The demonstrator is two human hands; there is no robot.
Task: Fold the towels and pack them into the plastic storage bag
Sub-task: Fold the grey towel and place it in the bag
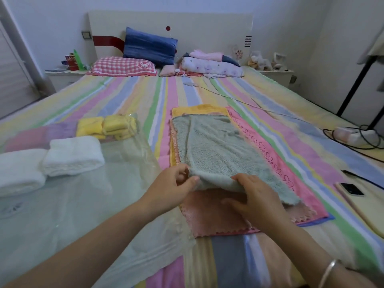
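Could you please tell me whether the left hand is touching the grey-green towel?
Touching: the head view shows the left hand pinching the near edge of the grey-green towel.

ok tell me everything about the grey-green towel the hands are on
The grey-green towel is a fluffy, fleece-like rectangle topping a stack of flat towels on the striped bed. Its far part lies flat, slightly rumpled; its near edge is lifted off the salmon-pink towel beneath. The left hand pinches its near left corner, the right hand holds the near edge further right. A yellow towel shows past its far edge, a pink bunny-print towel along its right.
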